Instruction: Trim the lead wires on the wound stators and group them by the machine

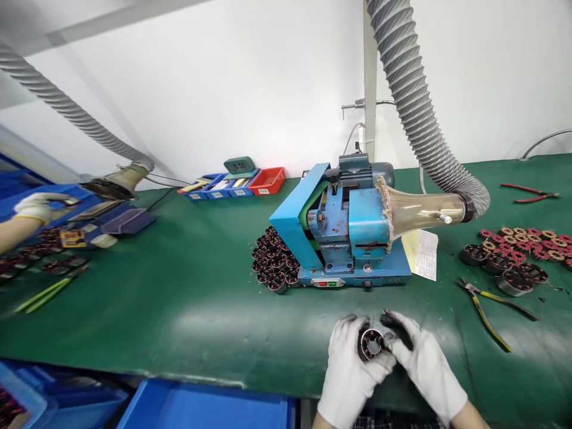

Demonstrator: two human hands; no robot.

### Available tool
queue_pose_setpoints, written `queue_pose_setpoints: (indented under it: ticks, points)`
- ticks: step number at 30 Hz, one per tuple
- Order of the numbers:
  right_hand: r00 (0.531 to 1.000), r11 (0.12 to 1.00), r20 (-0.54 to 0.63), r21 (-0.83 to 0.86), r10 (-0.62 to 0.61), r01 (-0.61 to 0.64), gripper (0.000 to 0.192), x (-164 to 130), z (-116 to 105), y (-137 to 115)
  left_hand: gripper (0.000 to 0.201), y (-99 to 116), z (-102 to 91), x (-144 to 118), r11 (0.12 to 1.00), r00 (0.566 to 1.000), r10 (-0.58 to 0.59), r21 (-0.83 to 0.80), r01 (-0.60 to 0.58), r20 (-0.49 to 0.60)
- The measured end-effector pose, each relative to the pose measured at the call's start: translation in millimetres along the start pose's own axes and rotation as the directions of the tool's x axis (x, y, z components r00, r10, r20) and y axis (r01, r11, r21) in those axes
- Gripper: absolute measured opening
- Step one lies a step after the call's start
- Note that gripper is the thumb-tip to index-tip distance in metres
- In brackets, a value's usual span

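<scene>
My left hand (349,363), in a white glove with dark fingertips, is closed around a round motor stator (363,347). Its metal ring faces up, with copper windings showing around the central hole. Just right of it is my right hand (422,357), also gloved. The right index finger and thumb are spread apart, and the thumb tip is at the stator's right edge. Whether it presses on the ring I cannot make out. Both hands are over the near edge of the green table (201,322), in front of a blue belt-driven machine (330,226).
Stacked stators (274,262) sit left of the machine. To the right are yellow-handled cutters (485,304), more stators (513,280), red and tan cores (527,241) and red-handled pliers (531,193). A grey hose (411,77) hangs above. At far left, a co-worker's gloved hand (42,205) shows.
</scene>
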State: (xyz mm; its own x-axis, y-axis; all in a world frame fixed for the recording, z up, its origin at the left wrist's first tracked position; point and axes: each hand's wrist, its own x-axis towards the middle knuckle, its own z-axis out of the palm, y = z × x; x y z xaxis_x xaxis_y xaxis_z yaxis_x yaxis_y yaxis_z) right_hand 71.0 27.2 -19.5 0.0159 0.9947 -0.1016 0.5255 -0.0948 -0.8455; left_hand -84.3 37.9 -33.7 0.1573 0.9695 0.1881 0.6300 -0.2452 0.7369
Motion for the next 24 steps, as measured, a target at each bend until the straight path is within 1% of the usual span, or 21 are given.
queue_pose_setpoints:
  ticks: [2,4,6,9,12,14,18,21,24]
  points:
    - [0.998,0.995,0.025,-0.081,-0.057,0.059,0.057,-4.3,6.6,-1.5,0.028,-2.0,-15.5,8.0,0.996,0.989,0.004,-0.084,0.008,0.147]
    - [0.993,0.982,0.058,-0.152,-0.104,0.112,0.075,-4.0,12.2,-3.4,0.022,-3.0,-28.4,18.4,0.990,0.963,0.003,-0.136,0.035,0.271]
    - [0.991,0.972,0.057,-0.196,-0.118,0.127,0.085,-0.3,20.1,-4.0,0.020,-2.2,-34.6,28.3,0.982,0.943,-0.002,-0.178,0.065,0.332]
    - [0.993,0.968,-0.020,-0.227,-0.113,0.106,0.085,6.4,35.4,0.1,0.017,1.2,-32.8,35.3,0.970,0.945,-0.051,-0.208,0.124,0.324]
    - [0.980,0.963,-0.080,-0.214,-0.185,0.164,0.083,9.3,46.6,8.3,0.018,4.2,-26.6,32.9,0.961,0.949,-0.107,-0.214,0.175,0.295]
    - [0.970,0.957,-0.095,-0.206,-0.226,0.203,0.084,9.3,49.1,12.7,0.017,5.4,-23.6,30.2,0.953,0.950,-0.129,-0.229,0.198,0.283]
    - [0.968,0.946,-0.085,-0.245,-0.237,0.210,0.085,8.2,47.3,13.9,0.012,5.5,-19.4,29.4,0.924,0.953,-0.142,-0.310,0.225,0.268]
    - [0.963,0.931,-0.101,-0.296,-0.251,0.211,0.079,7.5,45.5,11.1,0.014,3.3,-15.0,29.5,0.872,0.955,-0.166,-0.415,0.259,0.246]
    - [0.959,0.924,-0.095,-0.307,-0.268,0.228,0.076,7.0,44.4,8.1,0.018,1.3,-8.3,25.5,0.777,0.945,-0.243,-0.540,0.325,0.220]
